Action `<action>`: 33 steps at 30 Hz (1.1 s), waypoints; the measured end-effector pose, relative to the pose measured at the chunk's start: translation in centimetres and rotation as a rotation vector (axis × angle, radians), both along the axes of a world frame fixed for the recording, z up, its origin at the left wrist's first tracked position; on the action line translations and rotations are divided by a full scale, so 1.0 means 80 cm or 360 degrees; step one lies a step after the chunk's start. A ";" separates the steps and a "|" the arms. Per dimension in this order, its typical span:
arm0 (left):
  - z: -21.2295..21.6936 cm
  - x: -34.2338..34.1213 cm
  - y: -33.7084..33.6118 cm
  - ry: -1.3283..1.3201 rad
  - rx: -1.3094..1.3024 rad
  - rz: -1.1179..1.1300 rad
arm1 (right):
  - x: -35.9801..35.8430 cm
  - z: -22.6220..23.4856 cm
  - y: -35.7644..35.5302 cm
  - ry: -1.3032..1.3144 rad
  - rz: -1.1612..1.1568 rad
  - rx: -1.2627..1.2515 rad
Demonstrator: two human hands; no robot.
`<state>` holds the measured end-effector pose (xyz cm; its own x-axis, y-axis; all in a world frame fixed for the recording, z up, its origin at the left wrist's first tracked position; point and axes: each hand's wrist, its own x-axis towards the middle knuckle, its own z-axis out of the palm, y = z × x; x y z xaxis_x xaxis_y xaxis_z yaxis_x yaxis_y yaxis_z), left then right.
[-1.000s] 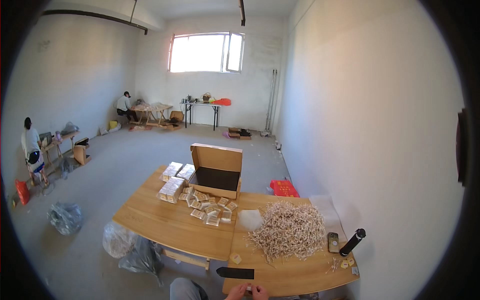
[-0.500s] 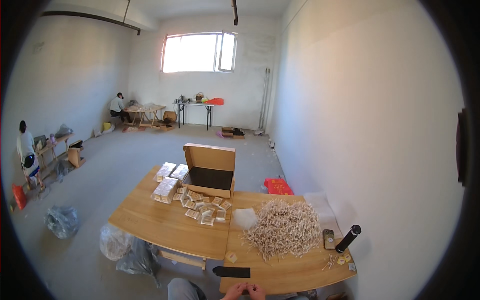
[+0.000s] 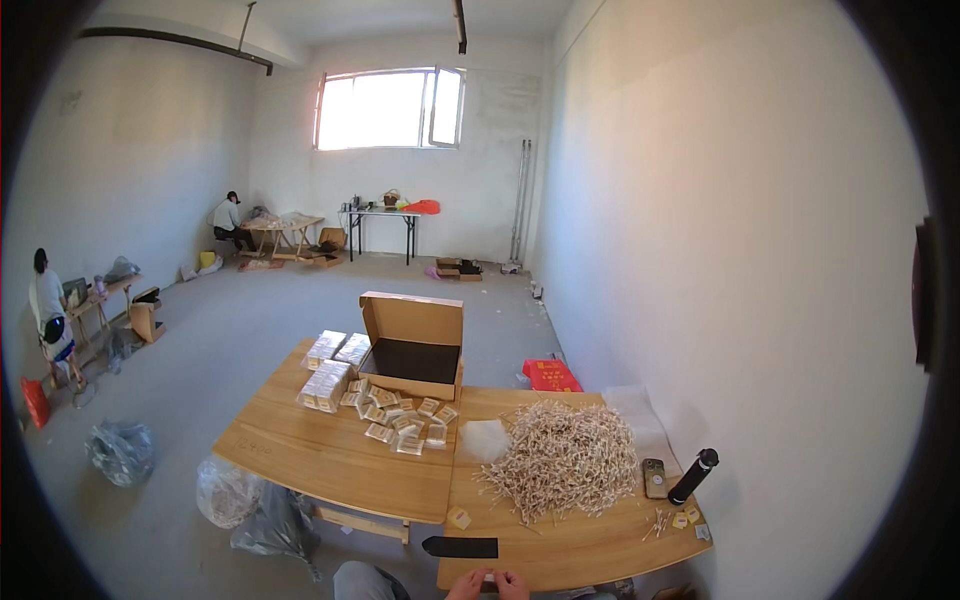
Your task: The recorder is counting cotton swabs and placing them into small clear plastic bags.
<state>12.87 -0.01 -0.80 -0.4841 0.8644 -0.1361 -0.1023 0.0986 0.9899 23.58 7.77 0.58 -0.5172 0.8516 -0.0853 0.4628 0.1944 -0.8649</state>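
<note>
At the near edge of the wooden table, my left hand [image 3: 467,584] and my right hand [image 3: 512,586] are close together with their fingers curled in. Something small and dark seems to be between the fingertips, but its kind is too small to tell. Just beyond my left hand lies a flat black strip [image 3: 460,548] with a pointed left end. A small yellowish-white card packet [image 3: 459,517] rests farther off. Beyond both hands spreads a large heap of cotton swabs [image 3: 565,460], with a translucent plastic sheet [image 3: 485,440] at its left.
A phone [image 3: 654,478], a black bottle [image 3: 694,477] and loose swabs [image 3: 657,523] occupy the right side. On the left tabletop [image 3: 300,450] are small packets [image 3: 408,425], wrapped bundles [image 3: 325,385] and an open cardboard box [image 3: 412,340]. Plastic bags [image 3: 275,525] sit on the floor. Two people work farther away.
The whole view has shifted slightly, so the room appears a little farther left and lower. My hands stay together at the table edge, with only a slight change in the fingers.
</note>
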 end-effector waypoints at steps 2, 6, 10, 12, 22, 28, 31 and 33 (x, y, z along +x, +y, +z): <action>-0.006 -0.011 0.000 0.0127 0.0014 0.0004 | -0.003 -0.010 0.000 0.0235 0.0047 0.0062; -0.015 -0.012 -0.005 0.0252 0.0036 -0.0066 | 0.001 0.005 -0.003 0.0109 -0.0014 -0.0030; 0.031 -0.012 -0.026 -0.0100 0.0104 -0.0140 | 0.014 0.079 -0.018 0.0149 0.0095 -0.0255; 0.095 -0.003 -0.047 -0.0091 0.0096 -0.0265 | 0.035 0.103 -0.028 0.0173 0.0212 -0.0224; 0.196 -0.004 -0.115 0.1188 0.0334 -0.0492 | 0.104 0.189 -0.077 0.0365 0.0532 0.0213; 0.205 0.001 -0.135 0.1437 0.0204 -0.0750 | 0.124 0.205 -0.087 0.0396 0.0711 0.0317; 0.218 -0.003 -0.143 0.1411 0.0213 -0.0905 | 0.126 0.204 -0.089 0.0362 0.0806 0.0269; 0.183 -0.025 -0.133 0.1182 -0.0069 -0.1157 | 0.123 0.182 -0.085 0.0326 0.0768 0.0121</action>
